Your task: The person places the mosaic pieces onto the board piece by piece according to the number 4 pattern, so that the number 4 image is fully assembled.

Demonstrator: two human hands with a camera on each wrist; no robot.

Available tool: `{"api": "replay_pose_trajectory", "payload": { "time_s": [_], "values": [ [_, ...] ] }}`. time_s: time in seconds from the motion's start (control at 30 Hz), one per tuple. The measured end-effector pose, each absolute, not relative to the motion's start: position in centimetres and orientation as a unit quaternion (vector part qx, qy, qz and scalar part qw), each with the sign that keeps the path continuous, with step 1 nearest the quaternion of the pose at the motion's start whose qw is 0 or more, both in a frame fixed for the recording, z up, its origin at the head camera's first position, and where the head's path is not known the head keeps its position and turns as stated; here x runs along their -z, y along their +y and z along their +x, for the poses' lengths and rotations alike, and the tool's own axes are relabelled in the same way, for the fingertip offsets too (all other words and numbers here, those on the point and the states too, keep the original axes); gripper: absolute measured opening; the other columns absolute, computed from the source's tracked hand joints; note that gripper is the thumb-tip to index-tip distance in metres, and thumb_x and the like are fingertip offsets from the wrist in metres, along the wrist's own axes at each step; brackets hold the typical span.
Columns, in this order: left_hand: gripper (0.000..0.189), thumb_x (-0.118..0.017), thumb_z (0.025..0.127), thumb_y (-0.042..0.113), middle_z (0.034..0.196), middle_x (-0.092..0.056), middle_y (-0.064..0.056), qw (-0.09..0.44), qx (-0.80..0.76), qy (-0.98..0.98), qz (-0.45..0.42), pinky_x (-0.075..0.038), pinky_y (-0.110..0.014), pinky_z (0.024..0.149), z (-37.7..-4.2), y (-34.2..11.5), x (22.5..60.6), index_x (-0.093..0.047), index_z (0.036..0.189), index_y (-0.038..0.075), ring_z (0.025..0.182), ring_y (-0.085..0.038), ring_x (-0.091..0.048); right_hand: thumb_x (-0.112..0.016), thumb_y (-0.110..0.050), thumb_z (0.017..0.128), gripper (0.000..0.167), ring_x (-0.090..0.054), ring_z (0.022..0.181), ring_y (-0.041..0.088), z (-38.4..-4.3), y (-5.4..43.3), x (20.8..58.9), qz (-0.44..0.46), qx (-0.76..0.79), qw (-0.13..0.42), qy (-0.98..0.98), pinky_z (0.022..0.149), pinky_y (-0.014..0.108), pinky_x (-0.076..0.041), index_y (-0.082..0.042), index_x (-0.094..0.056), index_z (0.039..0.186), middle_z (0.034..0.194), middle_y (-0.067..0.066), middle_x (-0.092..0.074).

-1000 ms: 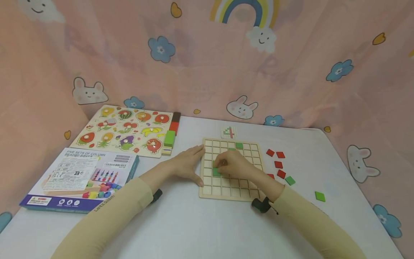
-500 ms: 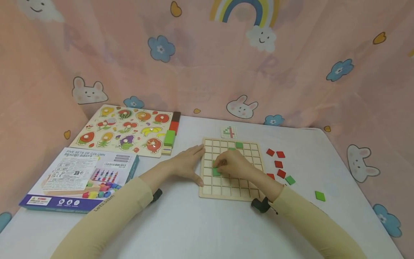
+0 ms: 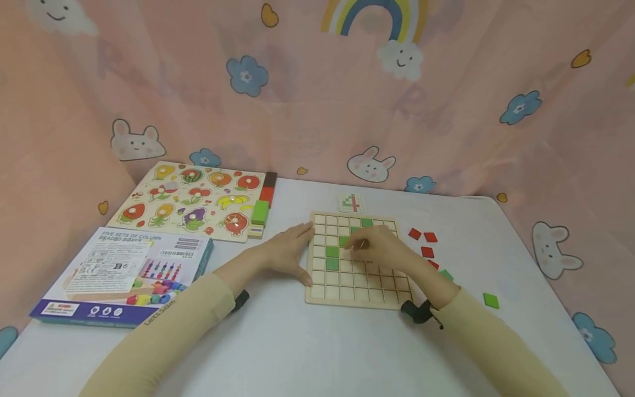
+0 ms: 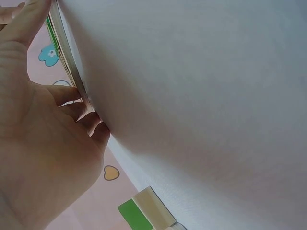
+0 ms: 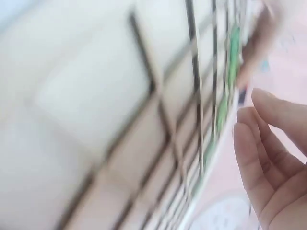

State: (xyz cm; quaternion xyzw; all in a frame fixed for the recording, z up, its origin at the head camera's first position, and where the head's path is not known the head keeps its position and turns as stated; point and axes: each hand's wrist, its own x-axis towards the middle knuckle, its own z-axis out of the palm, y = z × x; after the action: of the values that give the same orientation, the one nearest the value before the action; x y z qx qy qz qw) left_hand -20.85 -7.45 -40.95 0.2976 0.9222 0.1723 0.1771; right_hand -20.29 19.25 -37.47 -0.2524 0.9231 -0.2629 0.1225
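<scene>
My left hand (image 3: 285, 251) braces the left side of a wooden grid board (image 3: 347, 304), fingertips and thumb against its edge. In the left wrist view, the fingers (image 4: 72, 93) of this hand meet that edge. Over the board's middle is my right hand (image 3: 379, 248), its fingers loosely bent with nothing between them. The right wrist view shows a gap between its thumb (image 5: 278, 108) and fingers. Several green square tiles lie in the grid in a rising diagonal, among them a lower green tile (image 3: 332, 264) and a top green tile (image 3: 367, 223).
Behind the board lies a small pattern card (image 3: 350, 203). Several red tiles (image 3: 430, 237) and a loose green tile (image 3: 491, 300) lie to the right. At left are a fruit puzzle board (image 3: 213, 201), colored blocks (image 3: 260, 212) and a beaded toy box (image 3: 124, 275).
My right hand has lifted off the lower-left green tiles and moved right, uncovering them in their cells. The left hand stays at the board's edge.
</scene>
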Motion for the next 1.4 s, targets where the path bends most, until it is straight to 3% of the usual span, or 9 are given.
{"api": "replay_pose_trajectory", "payload": {
  "time_s": [0.27, 0.37, 0.57, 0.93, 1.13, 1.27, 1.4],
  "values": [
    [0.129, -0.081, 0.064, 0.066, 0.169, -0.005, -0.009, 0.183, -0.168, 0.924, 0.29, -0.019, -0.051, 0.128, -20.9, -7.3, 40.9, -0.015, 0.159, 0.007, 0.157, -0.031, -0.009, -0.07, -0.013, 0.09, 0.021, -0.059, 0.083, 0.017, -20.8, 27.4, 36.0, -0.181, 0.252, 0.115, 0.943, 0.065, 0.024, -0.051, -0.011, -0.074, 0.111, 0.094, 0.005, -0.07],
    [0.129, -0.082, 0.064, 0.065, 0.169, -0.006, -0.009, 0.183, -0.172, 0.924, 0.288, -0.02, -0.051, 0.128, -20.9, -7.3, 41.0, -0.016, 0.159, 0.007, 0.157, -0.031, -0.01, -0.069, -0.013, 0.091, 0.018, -0.061, 0.082, 0.018, -21.0, 30.6, 35.9, -0.161, 0.251, 0.142, 0.944, 0.066, 0.025, -0.054, -0.01, -0.073, 0.108, 0.096, 0.006, -0.071],
    [0.129, -0.082, 0.064, 0.065, 0.17, -0.006, -0.007, 0.185, -0.174, 0.925, 0.282, -0.02, -0.051, 0.127, -21.0, -7.5, 41.2, -0.016, 0.159, 0.01, 0.158, -0.029, -0.009, -0.071, -0.018, 0.089, 0.017, -0.064, 0.093, 0.016, -21.0, 36.1, 36.4, -0.137, 0.251, 0.193, 0.939, 0.08, 0.026, -0.054, -0.011, -0.072, 0.105, 0.103, 0.006, -0.074],
    [0.129, -0.081, 0.065, 0.067, 0.17, -0.004, -0.005, 0.188, -0.173, 0.924, 0.283, -0.02, -0.049, 0.128, -21.0, -7.4, 41.2, -0.014, 0.16, 0.012, 0.158, -0.027, -0.007, -0.071, -0.018, 0.086, 0.039, -0.06, 0.09, 0.008, -18.5, 45.9, 37.1, -0.119, 0.274, 0.288, 0.91, 0.074, 0.022, -0.055, -0.008, -0.064, 0.124, 0.116, 0.011, -0.064],
    [0.128, -0.081, 0.065, 0.066, 0.17, -0.005, -0.005, 0.19, -0.169, 0.925, 0.282, -0.019, -0.049, 0.128, -21.0, -7.4, 41.0, -0.015, 0.16, 0.011, 0.158, -0.027, -0.007, -0.073, -0.019, 0.085, 0.037, -0.052, 0.086, 0.011, -16.6, 48.5, 38.0, -0.125, 0.296, 0.32, 0.891, 0.065, 0.021, -0.042, -0.007, -0.063, 0.119, 0.099, 0.003, -0.057],
    [0.128, -0.081, 0.065, 0.066, 0.17, -0.004, -0.006, 0.189, -0.167, 0.926, 0.282, -0.019, -0.05, 0.128, -21.1, -7.4, 41.0, -0.014, 0.16, 0.01, 0.158, -0.028, -0.008, -0.078, -0.017, 0.081, 0.033, -0.047, 0.083, 0.011, -16.1, 48.6, 38.8, -0.154, 0.298, 0.308, 0.89, 0.062, 0.024, -0.034, -0.008, -0.064, 0.11, 0.091, 0.0, -0.051],
    [0.128, -0.081, 0.065, 0.066, 0.17, -0.004, -0.006, 0.19, -0.17, 0.924, 0.284, -0.019, -0.051, 0.128, -21.1, -7.4, 41.0, -0.014, 0.16, 0.01, 0.158, -0.029, -0.007, -0.082, -0.017, 0.076, 0.033, -0.045, 0.08, 0.009, -15.7, 48.3, 39.1, -0.159, 0.284, 0.283, 0.902, 0.06, 0.023, -0.034, -0.011, -0.063, 0.103, 0.088, -0.001, -0.048]
  ]
}}
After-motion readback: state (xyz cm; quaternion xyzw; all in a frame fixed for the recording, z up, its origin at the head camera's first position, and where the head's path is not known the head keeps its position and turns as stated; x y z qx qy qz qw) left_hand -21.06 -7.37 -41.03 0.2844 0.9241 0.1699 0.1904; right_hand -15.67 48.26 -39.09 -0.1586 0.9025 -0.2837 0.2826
